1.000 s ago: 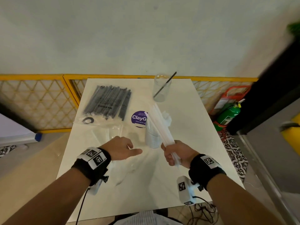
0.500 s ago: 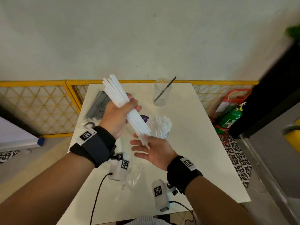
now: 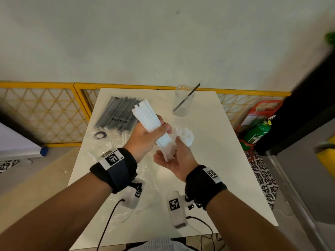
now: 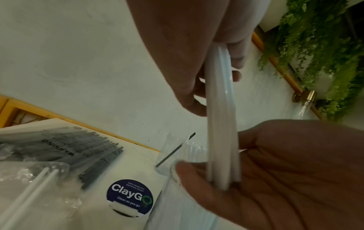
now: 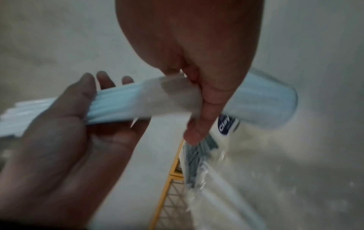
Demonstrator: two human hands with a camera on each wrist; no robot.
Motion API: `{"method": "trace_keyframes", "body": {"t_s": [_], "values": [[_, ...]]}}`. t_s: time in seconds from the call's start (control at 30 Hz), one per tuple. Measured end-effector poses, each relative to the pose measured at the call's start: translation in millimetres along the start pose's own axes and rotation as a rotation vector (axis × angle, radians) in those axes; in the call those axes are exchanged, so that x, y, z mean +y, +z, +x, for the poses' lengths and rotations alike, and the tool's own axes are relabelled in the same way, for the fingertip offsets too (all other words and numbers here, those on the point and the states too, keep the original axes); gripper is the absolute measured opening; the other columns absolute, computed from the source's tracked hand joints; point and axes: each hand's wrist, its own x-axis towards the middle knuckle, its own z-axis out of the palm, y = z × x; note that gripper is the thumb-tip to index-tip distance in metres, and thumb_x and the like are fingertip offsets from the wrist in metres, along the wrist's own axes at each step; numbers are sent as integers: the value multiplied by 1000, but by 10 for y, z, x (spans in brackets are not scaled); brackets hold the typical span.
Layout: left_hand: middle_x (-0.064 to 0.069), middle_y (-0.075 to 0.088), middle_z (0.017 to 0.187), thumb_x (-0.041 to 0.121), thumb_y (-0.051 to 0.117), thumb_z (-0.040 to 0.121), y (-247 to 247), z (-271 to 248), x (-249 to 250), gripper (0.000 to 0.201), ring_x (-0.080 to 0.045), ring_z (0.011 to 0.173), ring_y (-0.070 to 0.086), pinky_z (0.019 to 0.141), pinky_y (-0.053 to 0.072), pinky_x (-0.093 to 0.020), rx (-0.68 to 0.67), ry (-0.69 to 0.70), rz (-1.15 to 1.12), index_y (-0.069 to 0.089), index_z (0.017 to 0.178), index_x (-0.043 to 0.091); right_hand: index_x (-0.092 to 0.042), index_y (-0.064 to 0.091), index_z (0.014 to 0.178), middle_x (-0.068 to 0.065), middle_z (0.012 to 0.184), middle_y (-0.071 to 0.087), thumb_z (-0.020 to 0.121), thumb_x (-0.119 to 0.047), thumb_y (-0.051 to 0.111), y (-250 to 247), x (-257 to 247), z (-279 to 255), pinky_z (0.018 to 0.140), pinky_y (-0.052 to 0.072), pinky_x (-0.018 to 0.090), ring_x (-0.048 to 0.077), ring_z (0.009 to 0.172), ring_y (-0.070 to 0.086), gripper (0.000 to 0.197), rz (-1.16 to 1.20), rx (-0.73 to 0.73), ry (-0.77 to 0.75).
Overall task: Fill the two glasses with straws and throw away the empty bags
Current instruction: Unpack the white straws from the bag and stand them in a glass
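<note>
My left hand (image 3: 154, 129) grips a bundle of white straws (image 3: 145, 115), tilted up to the left above the white table (image 3: 217, 160). My right hand (image 3: 172, 154) lies palm up and relaxed under the bundle's lower ends, which touch the palm (image 4: 275, 171). Just behind it stands a glass packed with white straws (image 3: 184, 135). At the far edge, a second glass (image 3: 182, 102) holds one black straw. A bag of black straws (image 3: 116, 116) lies far left. A crumpled clear bag (image 4: 29, 179) with two white straws in it lies under my left arm.
A round ClayGo sticker (image 4: 130, 196) sits on the table between the bag and the near glass. A yellow lattice fence (image 3: 45, 113) runs behind the table. A green fire extinguisher (image 3: 257, 133) stands on the floor to the right.
A second ago my right hand held the white straws and my left hand was empty. The left hand has taken the bundle, and the right hand has opened under its ends.
</note>
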Motion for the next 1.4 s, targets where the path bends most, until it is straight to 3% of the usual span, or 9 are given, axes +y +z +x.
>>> {"method": "trace_keyframes", "body": {"t_s": [0.07,0.17,0.27,0.47,0.73,0.93,1.03,1.17,1.4], "values": [[-16,69,88,4,61,95,-57,-36,-21,9,-26,89,70,83,55,-38,58,4,-39,54,91,7,3,62,107,23,100,70,99,-50,47,-63,-57,-60,78,61,48,36,83,72,56,-358,88,-96],[-8,71,83,4,61,95,-157,-69,-32,13,-28,88,72,84,57,-40,131,36,-59,57,86,12,-10,70,93,4,80,75,88,-50,61,-276,-164,-80,83,57,37,23,77,72,41,-1138,281,-629],[-4,73,81,4,62,94,-252,-65,-63,14,-26,89,73,83,56,-36,165,35,-35,58,85,13,-19,54,125,2,108,65,73,-58,73,-413,-260,-29,84,49,37,25,100,57,67,-1472,452,-1057],[-8,74,85,5,63,94,-233,-10,-141,10,-23,92,73,85,54,-37,147,28,23,57,88,11,-28,9,152,14,159,17,60,-72,75,-406,-277,432,113,32,53,38,143,23,122,-1643,317,-884],[-8,71,83,-1,63,91,123,272,-193,16,-32,93,71,89,56,-44,91,37,-52,57,83,13,-17,44,140,12,133,58,87,-43,67,-407,-503,609,103,45,38,30,122,54,63,-1362,261,-774],[0,72,82,13,73,86,313,439,-330,15,-20,85,70,83,53,-41,86,-11,-5,64,79,24,-24,56,127,0,120,64,93,-56,50,-409,-625,566,90,45,31,21,113,58,47,-1131,224,-565],[-14,75,93,16,73,87,347,529,-256,9,-27,95,72,91,54,-43,-34,8,33,64,84,18,-31,58,106,-4,103,61,98,-52,40,-421,-660,556,71,40,24,17,96,55,28,-1093,182,-535],[-19,75,93,14,74,86,347,654,-171,15,-32,98,71,98,52,-48,-155,25,46,67,79,24,-33,57,130,-7,114,60,100,-52,34,-431,-668,574,89,41,28,13,105,53,43,-957,144,-491],[-4,75,87,14,83,78,328,685,-368,17,-19,92,72,86,56,-37,-214,-48,124,73,75,27,-34,68,117,-3,124,67,95,-54,36,-446,-657,612,107,43,40,16,118,59,44,-839,139,-447]]}}
